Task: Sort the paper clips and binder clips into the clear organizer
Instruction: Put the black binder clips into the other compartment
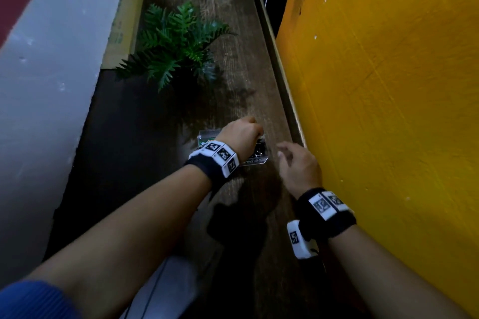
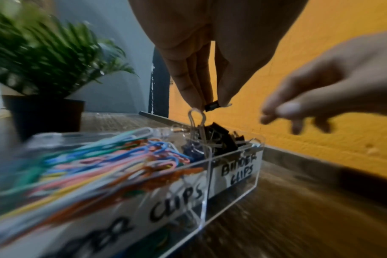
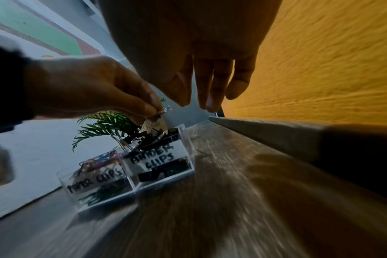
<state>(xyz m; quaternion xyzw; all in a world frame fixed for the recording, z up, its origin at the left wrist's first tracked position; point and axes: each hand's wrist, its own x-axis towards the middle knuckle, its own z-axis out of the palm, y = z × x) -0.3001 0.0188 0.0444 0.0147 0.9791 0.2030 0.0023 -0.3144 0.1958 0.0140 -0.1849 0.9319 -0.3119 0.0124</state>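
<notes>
A clear organizer (image 2: pixel 233 176) (image 3: pixel 130 176) (image 1: pixel 255 161) stands on the wooden shelf, with two compartments labelled paper clips and binder clips. Coloured paper clips (image 2: pixel 95 164) fill the left compartment; black binder clips (image 2: pixel 223 137) (image 3: pixel 157 137) are piled in the right one. My left hand (image 1: pixel 242 132) (image 2: pixel 210 104) hovers over the binder-clip compartment and pinches a small black binder clip (image 2: pixel 212 106) between thumb and fingertips. My right hand (image 1: pixel 295 163) (image 3: pixel 201 103) hangs to the right of the organizer, fingers relaxed and holding nothing.
A potted fern (image 1: pixel 176 41) (image 2: pixel 44 69) stands behind the organizer on the shelf (image 1: pixel 248 80). A yellow wall (image 1: pixel 388 85) runs close along the right, with a raised ledge (image 1: pixel 280 67) at its foot. A white wall (image 1: pixel 46 85) borders the left.
</notes>
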